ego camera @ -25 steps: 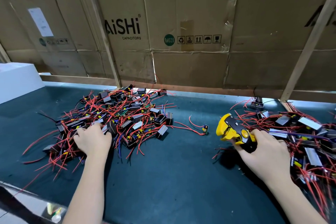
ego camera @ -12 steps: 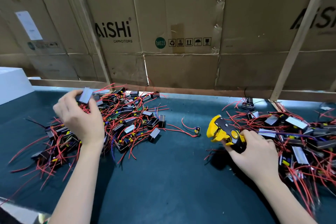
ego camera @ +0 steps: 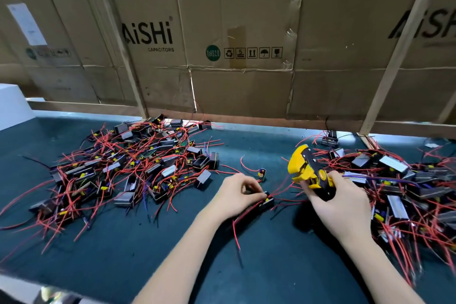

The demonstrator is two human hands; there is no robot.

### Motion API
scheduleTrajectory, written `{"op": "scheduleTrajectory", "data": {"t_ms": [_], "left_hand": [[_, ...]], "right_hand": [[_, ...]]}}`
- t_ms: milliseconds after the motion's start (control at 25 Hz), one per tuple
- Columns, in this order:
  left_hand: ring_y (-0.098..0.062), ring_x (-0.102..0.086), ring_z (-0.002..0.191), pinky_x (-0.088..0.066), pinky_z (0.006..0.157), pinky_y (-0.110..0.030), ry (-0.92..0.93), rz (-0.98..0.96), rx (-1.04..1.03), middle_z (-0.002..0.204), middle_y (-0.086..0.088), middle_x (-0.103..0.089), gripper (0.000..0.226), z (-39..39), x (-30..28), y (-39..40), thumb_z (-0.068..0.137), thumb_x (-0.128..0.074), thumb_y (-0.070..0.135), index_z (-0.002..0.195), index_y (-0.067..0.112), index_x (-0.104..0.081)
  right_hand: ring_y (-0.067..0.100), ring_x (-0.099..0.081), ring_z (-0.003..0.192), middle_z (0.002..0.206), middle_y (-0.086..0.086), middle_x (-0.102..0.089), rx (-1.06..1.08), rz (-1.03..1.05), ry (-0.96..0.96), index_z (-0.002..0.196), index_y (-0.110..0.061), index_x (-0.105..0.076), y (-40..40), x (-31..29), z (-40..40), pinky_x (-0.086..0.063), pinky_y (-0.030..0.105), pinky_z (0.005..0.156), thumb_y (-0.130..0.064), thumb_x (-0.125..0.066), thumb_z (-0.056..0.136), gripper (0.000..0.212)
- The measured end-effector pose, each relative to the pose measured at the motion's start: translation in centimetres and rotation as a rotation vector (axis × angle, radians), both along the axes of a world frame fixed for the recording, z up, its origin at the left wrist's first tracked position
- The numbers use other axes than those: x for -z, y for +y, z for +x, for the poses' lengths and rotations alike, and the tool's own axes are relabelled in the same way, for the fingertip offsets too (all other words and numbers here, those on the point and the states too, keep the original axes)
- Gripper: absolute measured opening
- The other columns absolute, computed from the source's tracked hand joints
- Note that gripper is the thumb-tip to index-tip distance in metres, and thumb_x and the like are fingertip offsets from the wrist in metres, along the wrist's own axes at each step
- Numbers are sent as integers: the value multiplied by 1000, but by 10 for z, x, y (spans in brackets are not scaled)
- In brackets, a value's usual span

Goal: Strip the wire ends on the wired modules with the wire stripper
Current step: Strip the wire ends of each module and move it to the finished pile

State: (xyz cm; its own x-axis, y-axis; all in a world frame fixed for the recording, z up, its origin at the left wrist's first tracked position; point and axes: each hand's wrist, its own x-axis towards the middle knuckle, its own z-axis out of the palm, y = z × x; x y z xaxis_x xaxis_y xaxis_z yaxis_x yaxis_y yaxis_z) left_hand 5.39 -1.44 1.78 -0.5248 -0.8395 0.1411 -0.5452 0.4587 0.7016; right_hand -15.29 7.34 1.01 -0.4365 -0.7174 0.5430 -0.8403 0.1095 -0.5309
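**One module in my left hand, the stripper in my right**

My left hand point(ego camera: 237, 195) is curled around a small black module point(ego camera: 265, 202); the thumb and the fingertips pinch it near its end, where a yellow part shows. Thin red wires point(ego camera: 286, 198) come out of this module and run to the right, toward my other hand, and one more red wire hangs down under my left wrist. My right hand point(ego camera: 343, 207) grips the black handles of the wire stripper point(ego camera: 307, 168), fingers closed firmly around them. Its head is of yellow plastic, rounded like a fan, with a black metal plate, and it points up and to the left. Whether a wire end already sits in the head, I cannot tell.

Both hands are above a dark green mat point(ego camera: 123, 254) with a dull, soft-looking surface. On the left lies a tangled pile of modules point(ego camera: 138, 165), boxy black cases with grey shiny faces and many red leads. A second pile point(ego camera: 399, 180) lies on the right, just beside my right hand. Behind stand brown cardboard boxes point(ego camera: 246, 32), creased and taped.
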Motion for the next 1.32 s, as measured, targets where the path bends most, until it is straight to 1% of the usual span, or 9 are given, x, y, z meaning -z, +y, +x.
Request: {"op": "scheduleTrajectory", "data": {"t_ms": [160,280,440,600,760,920,1000,1160,1320], "left_hand": [[7,-53,64,-41,69,-14,108,-14,-32,78,3,-69,12,5,8,-3,93,-63,17,88,11,-73],[-1,-50,54,-40,61,-20,209,104,-43,73,1,-67,18,11,7,-3,98,-54,11,94,10,-72],[-17,-49,63,-45,70,-25,224,120,154,114,2,-59,38,19,6,-3,91,-61,0,117,27,-69],[-6,-43,65,-40,77,-16,98,-66,280,113,1,-53,22,19,6,0,89,-69,12,102,29,-76],[-7,-53,81,-47,82,-31,-10,-283,139,95,6,-57,14,23,9,-3,81,-76,29,95,27,-72],[-18,-51,81,-43,73,-37,-186,-602,-23,74,8,-53,29,20,8,1,76,-75,48,78,21,-64],[-17,-52,81,-41,72,-33,-145,-680,-31,76,9,-58,32,20,8,1,76,-70,53,78,22,-67],[-5,-59,103,-41,92,-25,127,-444,145,105,16,-70,24,11,9,8,86,-69,38,104,24,-74],[-1,-67,80,-50,79,-19,246,-279,110,86,12,-75,11,2,14,12,89,-70,14,96,17,-78]], "right_hand": [[35,-54,65,60,1,-53,-8,-16,-11,67,-14,-50,0,-4,3,-46,45,68,-48,-75,77,43],[34,-54,65,60,2,-54,-5,-29,-38,67,-14,-50,0,-5,3,-46,46,69,-48,-75,78,44],[33,-53,66,61,2,-53,-8,-35,-55,67,-13,-48,0,-5,2,-46,46,70,-50,-74,79,46],[33,-53,68,62,3,-54,-8,-36,-49,68,-11,-50,2,-5,2,-46,45,72,-51,-73,79,47],[33,-54,66,61,2,-53,4,-44,-2,68,-11,-50,1,-3,1,-45,44,70,-52,-73,78,48],[35,-55,63,61,3,-53,39,-38,146,68,-17,-45,-1,2,-3,-41,40,66,-52,-77,74,48],[34,-57,62,61,4,-55,59,-10,245,69,-16,-47,-3,7,-5,-39,39,65,-52,-79,71,49],[32,-60,64,64,5,-58,114,28,321,70,-13,-52,-8,11,-6,-38,38,63,-53,-81,69,49],[32,-59,62,61,7,-59,159,11,333,69,-12,-51,-9,12,-4,-38,38,63,-56,-74,70,50]]}}
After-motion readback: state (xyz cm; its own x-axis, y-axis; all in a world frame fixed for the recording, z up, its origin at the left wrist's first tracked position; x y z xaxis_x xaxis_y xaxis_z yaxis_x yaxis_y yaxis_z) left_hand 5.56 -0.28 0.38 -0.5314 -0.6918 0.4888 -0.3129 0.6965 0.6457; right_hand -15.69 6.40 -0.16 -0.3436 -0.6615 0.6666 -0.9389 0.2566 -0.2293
